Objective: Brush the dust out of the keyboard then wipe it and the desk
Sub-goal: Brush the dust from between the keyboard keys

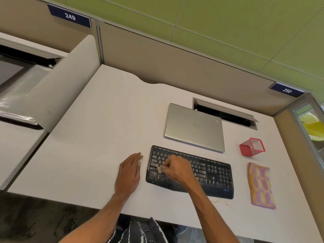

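While closed into a fist over the left half of the black keyboard (191, 171), right hand (177, 168) with fingers (167, 166) clamped on a small brush (160, 169), pale bristle tuft pressed to the keys near the lower left rows. Scattered across the keyboard's textured palm rest, just below the tuft: fine pale specks of dust (158, 177). Matte black plastic, gently curved front edge, number pad at the right end, lying toward the front of the smooth off-white bench (98, 130).

Flat on the bench just left of the keyboard, palm down: left hand (128, 171), fingers together and stretched forward, gripping nothing, not touching the keyboard's edge.

Behind the keyboard and apart from it: a closed silver laptop (194, 127), brushed metal lid, rounded corners, round logo in the middle. Behind that, set into the bench: a rectangular cable hatch (226, 113) with its grey flap raised. To the right of the laptop, tipped on its side: a red wire-mesh pen holder (252, 146), square in section. Nearer the front, right of the keyboard and well clear of it: a folded cleaning cloth (261, 185), fuzzy weave, pink and yellow pattern. Near the bench's front edge, under the keyboard's right half: a few brownish crumbs (219, 202).
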A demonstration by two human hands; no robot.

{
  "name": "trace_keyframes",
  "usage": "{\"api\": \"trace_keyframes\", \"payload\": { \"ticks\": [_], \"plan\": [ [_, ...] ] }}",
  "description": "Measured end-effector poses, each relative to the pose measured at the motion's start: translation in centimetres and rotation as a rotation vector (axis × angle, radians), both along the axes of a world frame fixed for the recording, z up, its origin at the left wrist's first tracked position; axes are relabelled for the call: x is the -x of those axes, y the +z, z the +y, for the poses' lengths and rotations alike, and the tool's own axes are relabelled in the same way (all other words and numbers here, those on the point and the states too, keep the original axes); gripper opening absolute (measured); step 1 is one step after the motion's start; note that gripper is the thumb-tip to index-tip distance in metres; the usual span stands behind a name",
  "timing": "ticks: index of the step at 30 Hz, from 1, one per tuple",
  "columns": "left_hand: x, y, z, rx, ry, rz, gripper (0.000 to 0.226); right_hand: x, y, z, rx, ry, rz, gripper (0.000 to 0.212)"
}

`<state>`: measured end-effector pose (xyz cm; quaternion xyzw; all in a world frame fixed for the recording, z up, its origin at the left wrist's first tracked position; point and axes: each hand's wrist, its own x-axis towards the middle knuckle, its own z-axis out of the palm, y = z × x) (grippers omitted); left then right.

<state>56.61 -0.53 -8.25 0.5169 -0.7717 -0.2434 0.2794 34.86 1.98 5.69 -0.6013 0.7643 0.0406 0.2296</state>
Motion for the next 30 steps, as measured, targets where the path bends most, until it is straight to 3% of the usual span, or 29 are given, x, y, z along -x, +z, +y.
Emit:
{"api": "trace_keyframes", "payload": {
  "ticks": [4, 11, 16, 21, 30],
  "plan": [
    [0.0, -0.3, -0.1, -0.012, -0.001, -0.011, 0.042, 0.0, 0.3, 0.2, 0.113, 0.060, 0.059, 0.019],
    [-0.3, -0.7, -0.1, -0.018, -0.015, 0.008, 0.042, 2.1, 0.3, 1.3, 0.020, 0.148, 0.252, 0.016],
    [-0.3, -0.7, -0.2, -0.014, -0.013, 0.012, 0.042, 0.6, 0.5, 0.6, 0.091, 0.179, 0.143, 0.020],
    [-0.3, -0.8, -0.2, -0.021, -0.016, 0.036, 0.041, 1.4, 0.7, 1.0, 0.000, 0.162, 0.229, 0.016],
    [-0.2, -0.8, -0.2, -0.024, -0.005, 0.026, 0.041, 1.4, 0.7, 0.2, 0.103, -0.086, 0.062, 0.020]
  ]
}}
